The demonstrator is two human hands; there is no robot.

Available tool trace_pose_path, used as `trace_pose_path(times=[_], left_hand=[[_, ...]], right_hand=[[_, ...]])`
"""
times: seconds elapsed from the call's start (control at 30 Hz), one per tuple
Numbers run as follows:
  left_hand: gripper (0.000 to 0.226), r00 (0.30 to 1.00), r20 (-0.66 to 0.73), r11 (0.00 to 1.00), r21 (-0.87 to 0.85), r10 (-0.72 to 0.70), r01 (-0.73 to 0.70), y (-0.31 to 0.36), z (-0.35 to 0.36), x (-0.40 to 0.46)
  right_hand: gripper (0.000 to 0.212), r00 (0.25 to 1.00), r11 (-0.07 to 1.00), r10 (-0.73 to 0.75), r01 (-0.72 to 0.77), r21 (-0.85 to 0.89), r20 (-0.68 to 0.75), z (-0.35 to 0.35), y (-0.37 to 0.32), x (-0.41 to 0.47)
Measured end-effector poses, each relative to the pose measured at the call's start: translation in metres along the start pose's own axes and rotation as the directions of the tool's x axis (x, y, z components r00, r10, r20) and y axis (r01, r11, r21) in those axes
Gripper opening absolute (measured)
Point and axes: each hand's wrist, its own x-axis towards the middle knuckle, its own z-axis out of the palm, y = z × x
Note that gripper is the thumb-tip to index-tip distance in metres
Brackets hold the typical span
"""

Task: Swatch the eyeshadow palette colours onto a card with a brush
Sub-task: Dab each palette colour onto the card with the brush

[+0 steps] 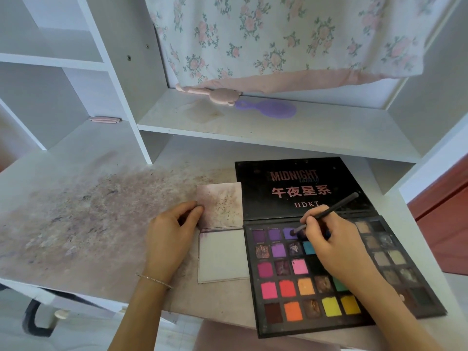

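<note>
Head view. Eyeshadow palette [329, 269]: laid open on a stained white desk [76, 224], lid flat behind. Brush [326, 211]: pinched in the curled fingers of the right hand [326, 247], tip set in a purple pan of the top row. Card [222, 234]: folded, just left of the palette, upper edge pinched by the left hand [172, 234]. Purple hairbrush [268, 108]: on the shelf behind.

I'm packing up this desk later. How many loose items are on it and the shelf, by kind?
Palette: 1
Brush: 1
Card: 1
Hairbrush on shelf: 1
Pink toy-like item on shelf: 1
Pink clip-like item: 1
Total: 6
</note>
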Motion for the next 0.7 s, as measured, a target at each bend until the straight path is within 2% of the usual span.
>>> trace_pose_path(times=[0.2, 0.5, 0.7], left_hand=[[0.016, 1.000, 0.003, 1.000, -0.004, -0.010, 0.010, 0.000, 0.000, 0.000], [0.015, 1.000, 0.006, 1.000, -0.006, -0.010, 0.010, -0.001, 0.000, 0.000], [0.018, 1.000, 0.022, 1.000, -0.017, -0.022, 0.022, 0.001, -0.001, -0.001]], right_hand=[[0.025, 0.998, 0.999, 0.037, -0.039, 0.037, 0.043, 0.002, 0.000, 0.001], [0.027, 0.998, 0.998, 0.050, -0.051, 0.031, 0.034, -0.001, 0.000, -0.001], [0.028, 0.996, 0.979, 0.064, -0.052, 0.198, -0.056, 0.004, -0.011, 0.003]])
